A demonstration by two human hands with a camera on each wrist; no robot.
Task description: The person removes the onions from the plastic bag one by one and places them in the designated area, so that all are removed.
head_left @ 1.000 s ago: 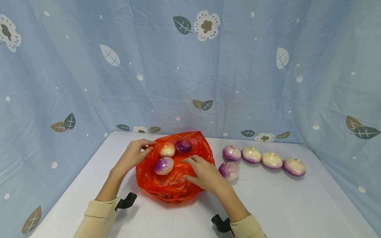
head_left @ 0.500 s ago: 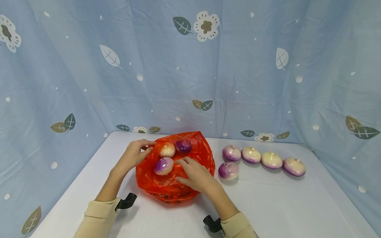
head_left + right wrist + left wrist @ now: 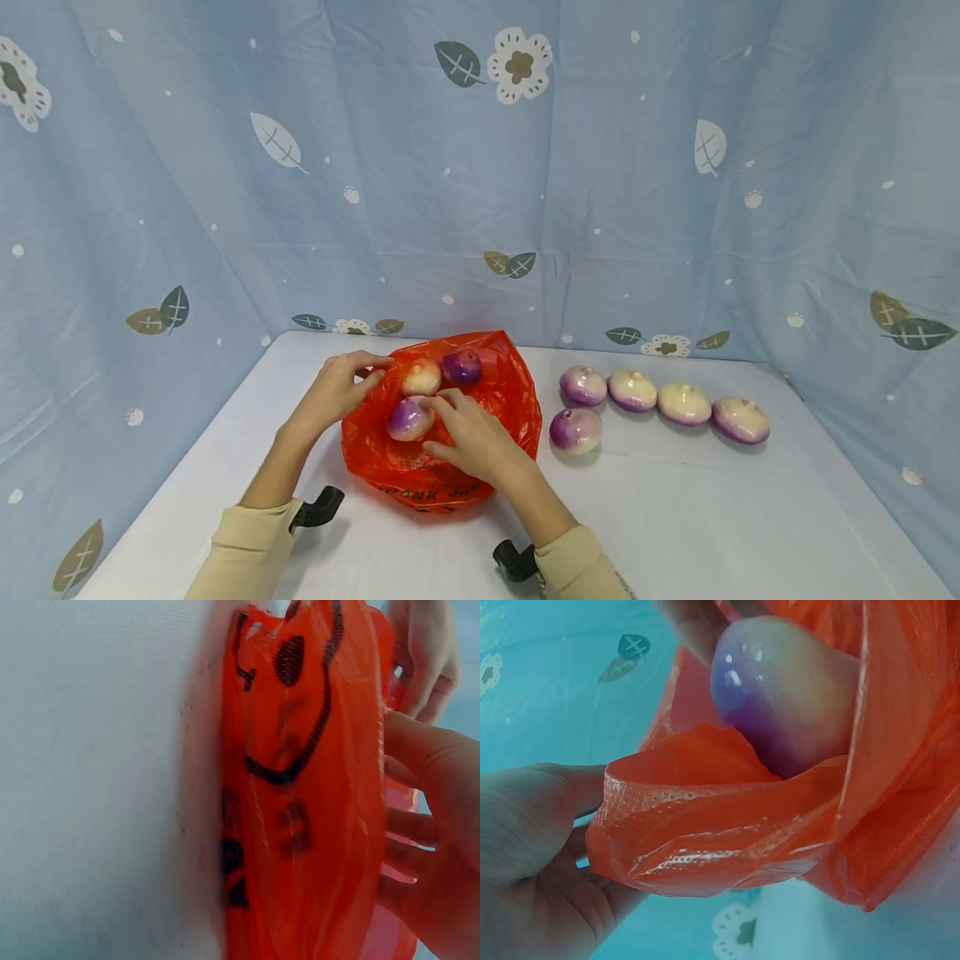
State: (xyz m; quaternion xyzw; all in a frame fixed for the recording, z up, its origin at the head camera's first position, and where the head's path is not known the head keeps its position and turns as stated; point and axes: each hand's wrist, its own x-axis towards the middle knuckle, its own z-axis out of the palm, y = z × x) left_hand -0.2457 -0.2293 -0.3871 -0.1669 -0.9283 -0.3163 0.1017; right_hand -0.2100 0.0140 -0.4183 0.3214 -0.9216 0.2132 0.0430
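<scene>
Reaching farther left than a second ago, my right hand [image 3: 476,440] is coming in over the mouth of a red plastic bag [image 3: 504,400], its fingertips overlapping the right edge of a purple-and-white onion [image 3: 407,419]. Thumb and fingers are standing wide apart; I cannot tell whether they are touching the onion. My left hand [image 3: 339,387] is staying put, pinching the bag's left rim narrowly between thumb and fingers. The purple-and-white onion is lying inside the bag, toward its left, with a cream onion [image 3: 422,377] just behind it and a dark purple onion [image 3: 462,367] sitting back and to the right. Black lettering [image 3: 431,495] is showing on the bag's front. Off to the right, on the white table [image 3: 675,517], four purple-and-cream onions [image 3: 632,392] are lying in a row, a fifth onion [image 3: 576,430] resting in front of the leftmost. Beige sleeves [image 3: 250,537] are covering my forearms, a black bracket [image 3: 320,507] is jutting from each, and a blue curtain [image 3: 615,183] is hanging behind the table.
</scene>
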